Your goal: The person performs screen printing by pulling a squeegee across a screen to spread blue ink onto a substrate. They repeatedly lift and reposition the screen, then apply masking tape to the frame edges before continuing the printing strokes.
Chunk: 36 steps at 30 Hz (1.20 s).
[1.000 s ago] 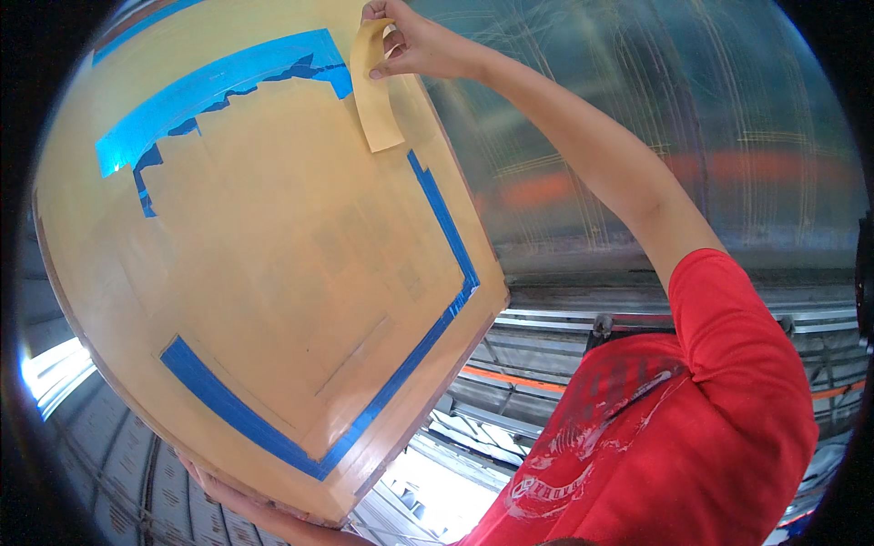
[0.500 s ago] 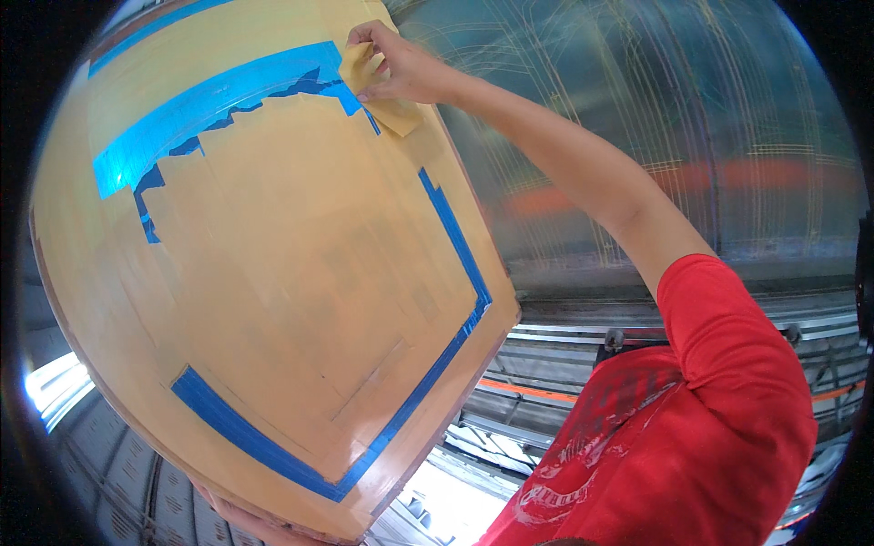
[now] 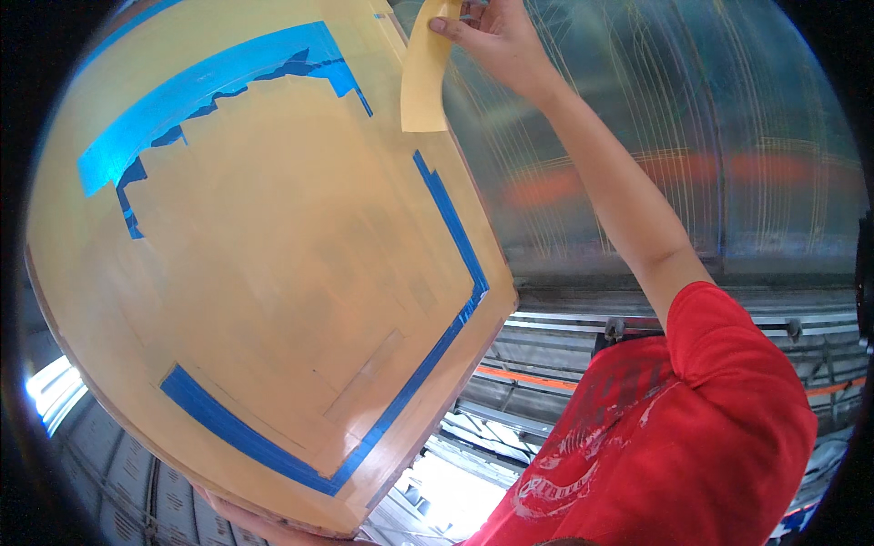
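In front of me is a large tan board [image 3: 273,209] with rounded edges. A wide patch of shiny blue tape [image 3: 218,82] with a ragged lower edge curves across its upper part. Narrower blue tape [image 3: 401,391] makes angled lines along the right and bottom. My right hand [image 3: 499,41], at the board's upper right edge, pinches a wide yellow-tan strip [image 3: 424,86] resembling masking tape. The strip hangs below my thumb, overlapping the board's edge in view. Low at the left, my left hand [image 3: 238,519] is against the board's lower edge, its fingers mostly hidden.
Beyond the board on the right lies a dark, glossy, scratched surface [image 3: 637,173] with a reddish band. Metal rails [image 3: 574,328] run below it. Grey patterned sheeting [image 3: 118,482] and a bright light [image 3: 56,391] are at lower left.
My right hand has moved up and right with the yellow-tan strip, away from the blue tape's right end. The strip, folded before, now hangs straighter. The board has shifted slightly in view.
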Available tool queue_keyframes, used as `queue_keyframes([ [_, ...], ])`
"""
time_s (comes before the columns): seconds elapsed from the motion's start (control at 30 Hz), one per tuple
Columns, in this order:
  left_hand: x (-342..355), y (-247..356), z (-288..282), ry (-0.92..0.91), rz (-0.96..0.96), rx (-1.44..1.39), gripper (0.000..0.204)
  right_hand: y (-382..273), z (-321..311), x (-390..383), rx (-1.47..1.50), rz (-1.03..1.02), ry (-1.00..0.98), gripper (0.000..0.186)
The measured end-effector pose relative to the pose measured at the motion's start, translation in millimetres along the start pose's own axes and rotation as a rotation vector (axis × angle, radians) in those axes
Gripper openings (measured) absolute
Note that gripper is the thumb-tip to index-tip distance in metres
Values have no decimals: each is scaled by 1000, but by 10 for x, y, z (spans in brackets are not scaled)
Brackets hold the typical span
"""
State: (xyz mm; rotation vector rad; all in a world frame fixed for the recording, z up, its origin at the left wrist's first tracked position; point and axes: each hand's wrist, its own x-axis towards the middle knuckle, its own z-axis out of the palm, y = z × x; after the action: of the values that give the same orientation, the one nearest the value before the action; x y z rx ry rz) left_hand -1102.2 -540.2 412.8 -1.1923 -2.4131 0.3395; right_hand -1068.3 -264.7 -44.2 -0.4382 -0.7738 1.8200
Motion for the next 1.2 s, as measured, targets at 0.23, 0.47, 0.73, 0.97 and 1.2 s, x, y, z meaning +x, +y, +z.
queue_keyframes([
  [0.23,40,-13,-20,6,-41,-33,73,234,57,136,-102,10,-146,72],
  [0.47,77,-97,-39,-4,-78,-51,70,540,312,240,-169,-1,-191,83],
  [0.73,108,-186,-42,-11,-123,-73,66,680,496,221,-327,-36,-214,76],
  [0.97,148,-242,-97,-9,-170,-112,63,837,454,462,-775,-427,26,82],
  [1.2,124,-319,-143,-7,-263,-186,60,835,473,373,-144,89,-71,36],
])
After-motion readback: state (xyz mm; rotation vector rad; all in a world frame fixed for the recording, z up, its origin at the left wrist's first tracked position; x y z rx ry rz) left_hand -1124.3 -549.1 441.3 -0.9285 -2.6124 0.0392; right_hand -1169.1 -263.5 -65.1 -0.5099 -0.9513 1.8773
